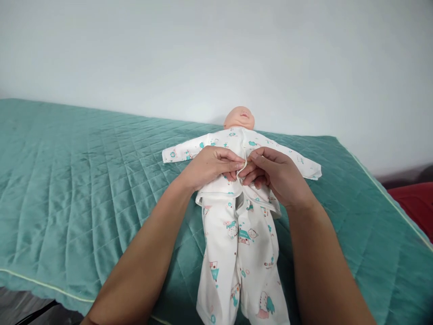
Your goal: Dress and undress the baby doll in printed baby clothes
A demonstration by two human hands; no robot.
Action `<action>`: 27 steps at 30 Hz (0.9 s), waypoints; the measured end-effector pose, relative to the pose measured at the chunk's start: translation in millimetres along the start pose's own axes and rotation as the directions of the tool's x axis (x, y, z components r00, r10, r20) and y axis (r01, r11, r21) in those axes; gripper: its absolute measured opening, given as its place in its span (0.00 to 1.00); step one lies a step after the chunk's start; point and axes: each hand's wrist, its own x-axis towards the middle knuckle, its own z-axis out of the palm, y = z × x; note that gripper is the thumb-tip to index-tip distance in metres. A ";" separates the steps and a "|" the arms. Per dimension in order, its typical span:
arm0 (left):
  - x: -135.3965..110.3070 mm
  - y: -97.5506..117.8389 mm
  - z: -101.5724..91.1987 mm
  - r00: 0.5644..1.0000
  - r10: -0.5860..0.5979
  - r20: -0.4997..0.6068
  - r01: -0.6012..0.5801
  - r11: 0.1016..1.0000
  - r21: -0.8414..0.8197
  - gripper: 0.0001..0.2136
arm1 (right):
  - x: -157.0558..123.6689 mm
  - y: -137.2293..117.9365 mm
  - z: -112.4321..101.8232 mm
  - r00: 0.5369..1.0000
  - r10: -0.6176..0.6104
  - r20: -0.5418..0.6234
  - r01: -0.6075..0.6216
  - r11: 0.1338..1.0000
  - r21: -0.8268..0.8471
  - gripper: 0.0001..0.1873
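A baby doll point(239, 118) lies on its back on a teal quilted bed cover point(84, 180), its head toward the wall. It wears a white printed shirt point(237, 140) and matching white printed trousers point(237, 257). My left hand point(209, 166) and my right hand point(274, 174) meet over the doll's belly. Each hand pinches one edge of the shirt's front opening, fingers closed on the fabric. The shirt's sleeves lie spread out to both sides.
A plain pale wall point(216, 54) rises behind the bed. The bed's near edge runs along the lower left, with dark floor below it. Something red point(416, 203) sits beyond the bed's right edge.
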 end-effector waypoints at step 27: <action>-4.5 7.0 2.8 0.997 0.069 0.024 -0.072 0.971 0.228 0.06 | 2.8 3.9 3.9 0.998 -0.033 -0.051 0.031 0.998 -0.047 0.12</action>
